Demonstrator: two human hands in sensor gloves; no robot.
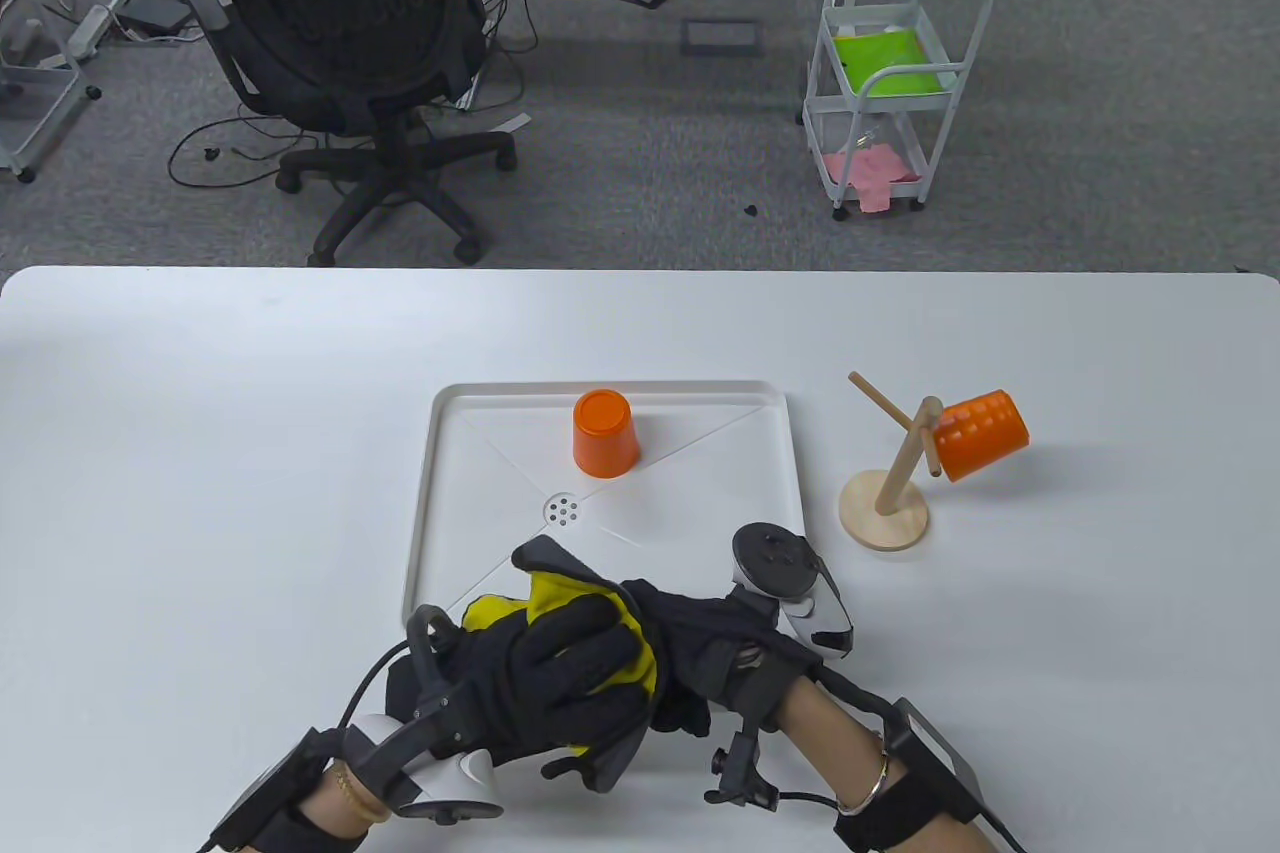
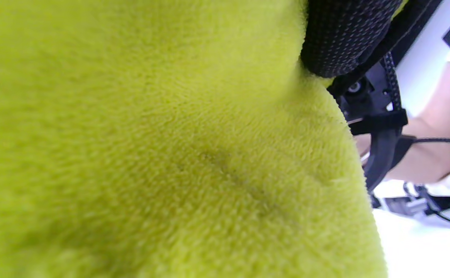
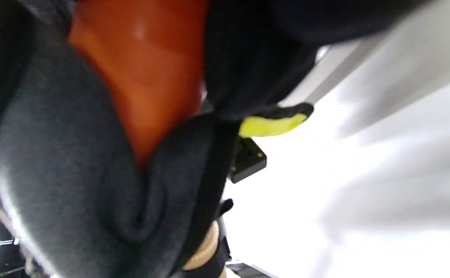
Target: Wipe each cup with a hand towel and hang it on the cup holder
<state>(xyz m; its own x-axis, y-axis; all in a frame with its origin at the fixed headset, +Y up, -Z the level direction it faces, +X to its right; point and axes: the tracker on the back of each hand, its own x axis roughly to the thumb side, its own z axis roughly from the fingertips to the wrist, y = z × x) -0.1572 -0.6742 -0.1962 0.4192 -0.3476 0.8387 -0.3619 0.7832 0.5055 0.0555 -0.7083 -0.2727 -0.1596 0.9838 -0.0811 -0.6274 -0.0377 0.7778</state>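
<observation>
Left hand (image 1: 545, 683): gloved, fingers curled over the yellow towel (image 1: 610, 638), pressing it against something held by the other hand, above the near edge of the tray (image 1: 440, 453). In the left wrist view the towel (image 2: 151, 146) fills nearly the whole frame, close and blurred.

Right hand (image 1: 700, 653): gloved, fingers wrapped round a cup (image 3: 143, 69) (orange, seen only in the right wrist view, between the black glove folds; hidden in the table view by hands and towel). A strip of towel (image 3: 271, 125) shows just beyond the glove there.

Trackers: one on the back of each hand; the right one (image 1: 785, 583) sits over the tray's near right corner.

Tray: white, square, shallow rim, a small round drain (image 1: 565, 510) near its middle, lying on the white table (image 1: 200, 453).

Second cup (image 1: 604, 433): orange, upside down on the tray's far half, well apart from the hands.

Holder (image 1: 890, 483): wooden, round base, tilted post with cross pegs, standing on the table just right of the tray.

Third cup (image 1: 980, 436): orange, textured, hung on the holder's right peg, mouth toward the post, lying nearly sideways.

Background (beyond the table): black chair (image 1: 350, 43), white cart (image 1: 890, 93), cables on grey carpet.
</observation>
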